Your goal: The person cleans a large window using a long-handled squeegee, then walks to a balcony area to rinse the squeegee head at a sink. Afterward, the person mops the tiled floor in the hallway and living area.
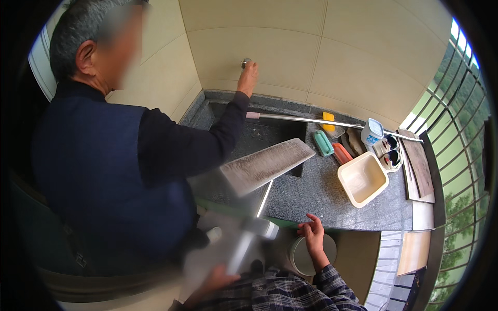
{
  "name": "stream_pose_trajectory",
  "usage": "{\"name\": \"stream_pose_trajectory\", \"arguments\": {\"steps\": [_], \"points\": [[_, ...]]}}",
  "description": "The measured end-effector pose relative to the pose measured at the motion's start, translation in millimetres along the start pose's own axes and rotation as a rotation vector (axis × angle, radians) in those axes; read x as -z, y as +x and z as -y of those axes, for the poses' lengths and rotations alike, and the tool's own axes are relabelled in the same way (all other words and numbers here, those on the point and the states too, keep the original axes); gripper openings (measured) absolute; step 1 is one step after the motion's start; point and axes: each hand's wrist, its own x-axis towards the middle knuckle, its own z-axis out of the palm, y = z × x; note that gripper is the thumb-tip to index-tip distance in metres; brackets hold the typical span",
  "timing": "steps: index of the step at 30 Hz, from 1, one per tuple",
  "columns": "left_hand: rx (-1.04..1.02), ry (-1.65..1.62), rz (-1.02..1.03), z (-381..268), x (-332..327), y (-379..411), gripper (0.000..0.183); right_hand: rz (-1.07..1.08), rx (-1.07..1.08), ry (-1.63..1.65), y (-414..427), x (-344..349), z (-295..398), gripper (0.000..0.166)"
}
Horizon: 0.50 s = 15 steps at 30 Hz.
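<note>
My left hand (220, 276) is at the bottom, blurred, beside a white rod-like handle (239, 252); whether it grips the handle is unclear. My right hand (312, 230) is raised just off the counter's front edge, fingers partly curled, holding nothing. A flat mop head with a grey pad (268, 165) lies tilted across the stone sink (253, 136), a white pole (265, 198) below it. Another person (89, 167) in a dark blue vest stands at the left, one hand (248, 77) on the metal wall tap (245, 62).
On the granite counter (295, 206) are a metal pole (303, 118), a green brush (323, 143), a red brush (342, 153), a cream basin (363, 179), a plastic tub (372, 131) and shoes (391, 158). Boards (416, 163) lie by the window bars. A round lidded bucket (297, 256) stands below.
</note>
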Motion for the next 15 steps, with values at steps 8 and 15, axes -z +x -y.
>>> {"name": "stream_pose_trajectory", "arguments": {"steps": [8, 15], "points": [[0.102, 0.433, -0.103, -29.8, 18.9, 49.3, 0.075, 0.145, 0.083, 0.057, 123.0, -52.4, 51.9, 0.031], [0.066, 0.495, -0.198, -74.7, 14.8, 68.9, 0.07, 0.265, 0.017, 0.011, 210.7, -89.5, 61.2, 0.03]]}}
